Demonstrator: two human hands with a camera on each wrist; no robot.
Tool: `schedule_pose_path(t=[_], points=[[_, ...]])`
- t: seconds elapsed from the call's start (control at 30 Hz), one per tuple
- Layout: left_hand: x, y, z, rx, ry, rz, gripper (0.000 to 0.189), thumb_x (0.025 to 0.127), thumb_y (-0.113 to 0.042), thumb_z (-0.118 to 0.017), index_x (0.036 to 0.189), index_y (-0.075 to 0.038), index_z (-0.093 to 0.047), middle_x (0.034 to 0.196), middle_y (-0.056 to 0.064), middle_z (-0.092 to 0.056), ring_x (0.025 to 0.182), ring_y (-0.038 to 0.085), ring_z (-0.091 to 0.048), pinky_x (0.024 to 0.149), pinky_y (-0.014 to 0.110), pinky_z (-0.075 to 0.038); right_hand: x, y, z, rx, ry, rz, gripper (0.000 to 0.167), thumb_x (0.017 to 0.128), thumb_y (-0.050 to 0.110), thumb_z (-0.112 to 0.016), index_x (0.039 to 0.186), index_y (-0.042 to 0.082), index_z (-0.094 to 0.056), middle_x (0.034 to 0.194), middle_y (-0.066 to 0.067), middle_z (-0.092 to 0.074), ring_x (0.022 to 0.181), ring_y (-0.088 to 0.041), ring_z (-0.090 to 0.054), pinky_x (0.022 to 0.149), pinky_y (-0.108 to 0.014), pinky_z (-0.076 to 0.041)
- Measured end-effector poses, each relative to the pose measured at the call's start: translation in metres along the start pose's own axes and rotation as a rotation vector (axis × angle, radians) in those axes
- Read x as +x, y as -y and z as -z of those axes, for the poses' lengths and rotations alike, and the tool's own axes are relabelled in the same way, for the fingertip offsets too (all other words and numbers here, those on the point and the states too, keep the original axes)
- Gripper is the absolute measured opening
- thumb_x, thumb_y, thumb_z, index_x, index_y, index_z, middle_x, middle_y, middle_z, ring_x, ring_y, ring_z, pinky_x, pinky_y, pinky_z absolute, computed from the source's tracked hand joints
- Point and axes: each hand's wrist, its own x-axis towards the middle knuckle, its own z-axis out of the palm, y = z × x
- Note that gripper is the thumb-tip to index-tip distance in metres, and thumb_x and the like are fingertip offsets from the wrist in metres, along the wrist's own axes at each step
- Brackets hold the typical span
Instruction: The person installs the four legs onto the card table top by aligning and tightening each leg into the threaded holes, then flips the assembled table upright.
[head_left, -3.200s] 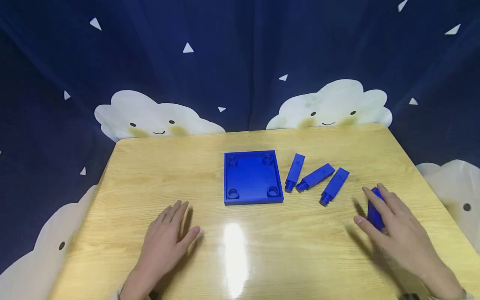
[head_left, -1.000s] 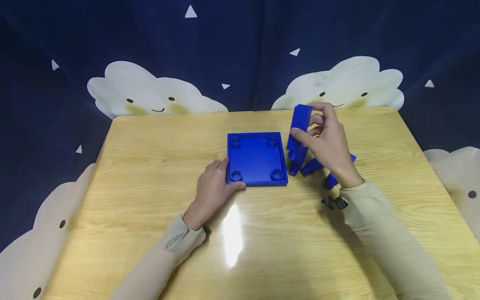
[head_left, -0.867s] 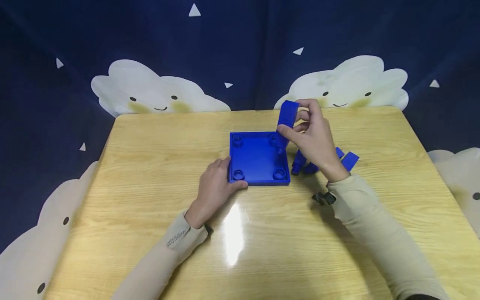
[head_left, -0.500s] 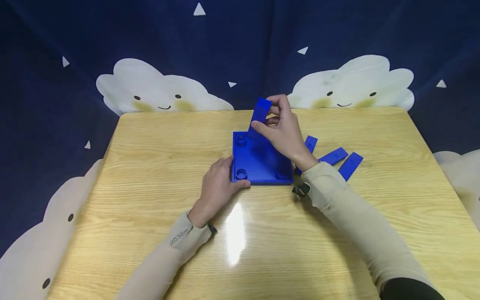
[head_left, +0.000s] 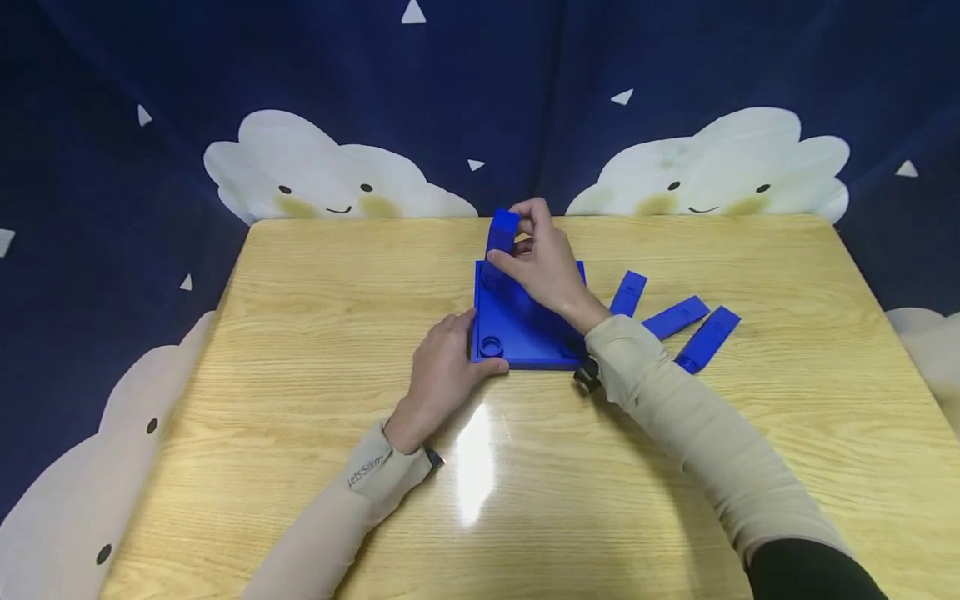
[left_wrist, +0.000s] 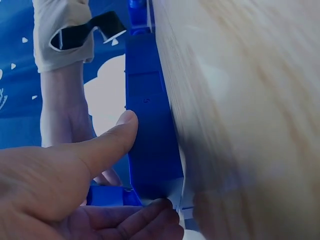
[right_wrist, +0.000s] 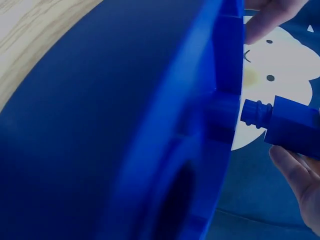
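My left hand point(head_left: 442, 362) grips the blue base point(head_left: 525, 364), my right hand point(head_left: 547, 265) pinches one not-yet-seated peg point(head_left: 502, 235) above it, and three loose pegs point(head_left: 677, 317) remain rightward of both.

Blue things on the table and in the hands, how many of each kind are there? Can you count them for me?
Square blue tray: 1
Long blue blocks: 4 (1 held in the right hand, 3 lying on the table)
Total: 5
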Motion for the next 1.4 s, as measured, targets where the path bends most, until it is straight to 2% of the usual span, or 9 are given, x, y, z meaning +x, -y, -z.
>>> schedule_pose_path(t=[0.43,0.67,0.77,1.0,1.2,1.4], points=[[0.009,-0.008,0.003,0.014,-0.010,-0.012,0.097,0.083,-0.039,-0.097,0.158,0.003,-0.052,0.123,0.018,-0.069,0.113,0.034,-0.066,0.095,0.052,-0.054,0.012,-0.006,0.003,-0.079,0.042,0.015,0.051,0.099,0.003,-0.080,0.135,0.003,-0.044,0.122,-0.018,-0.073,0.101,-0.032,-0.075,0.094,-0.043,-0.061],[0.006,-0.007,0.002,0.033,-0.012,-0.017,0.096,0.084,-0.039,-0.097,0.158,0.003,-0.053,0.122,0.018,-0.069,0.114,0.035,-0.066,0.094,0.053,-0.055,0.012,-0.005,-0.001,-0.114,0.037,0.016,0.052,0.098,0.004,-0.081,0.135,0.004,-0.044,0.117,-0.018,-0.072,0.098,-0.030,-0.075,0.092,-0.042,-0.061],[0.003,-0.006,0.002,0.037,-0.015,-0.012,0.096,0.083,-0.038,-0.097,0.157,0.004,-0.053,0.122,0.019,-0.069,0.113,0.035,-0.066,0.092,0.053,-0.055,0.011,-0.006,-0.004,-0.167,0.048,0.008,0.053,0.099,0.007,-0.081,0.138,0.004,-0.044,0.115,-0.018,-0.068,0.098,-0.031,-0.074,0.090,-0.043,-0.061],[-0.002,-0.004,0.000,0.029,-0.002,0.003,0.096,0.083,-0.038,-0.097,0.157,0.004,-0.053,0.121,0.019,-0.070,0.112,0.036,-0.066,0.092,0.053,-0.055,0.008,-0.006,-0.006,-0.323,0.072,0.016,0.060,0.100,0.023,-0.084,0.149,0.006,-0.054,0.127,-0.017,-0.069,0.104,-0.032,-0.070,0.089,-0.045,-0.060],[-0.004,-0.002,-0.002,0.037,-0.017,-0.020,0.095,0.082,-0.037,-0.098,0.155,0.006,-0.055,0.120,0.019,-0.070,0.111,0.036,-0.067,0.093,0.053,-0.055,0.007,-0.007,-0.006,-0.342,0.050,0.013,0.065,0.091,0.029,-0.092,0.143,0.006,-0.060,0.113,-0.013,-0.071,0.094,-0.029,-0.067,0.080,-0.042,-0.056],[-0.006,-0.001,-0.003,0.040,-0.036,-0.036,0.094,0.081,-0.037,-0.099,0.152,0.007,-0.057,0.121,0.020,-0.071,0.112,0.037,-0.068,0.094,0.053,-0.055,0.006,-0.007,-0.007,-0.376,0.039,-0.002,0.066,0.089,0.031,-0.094,0.139,0.004,-0.060,0.106,-0.011,-0.069,0.088,-0.028,-0.063,0.074,-0.040,-0.050]])
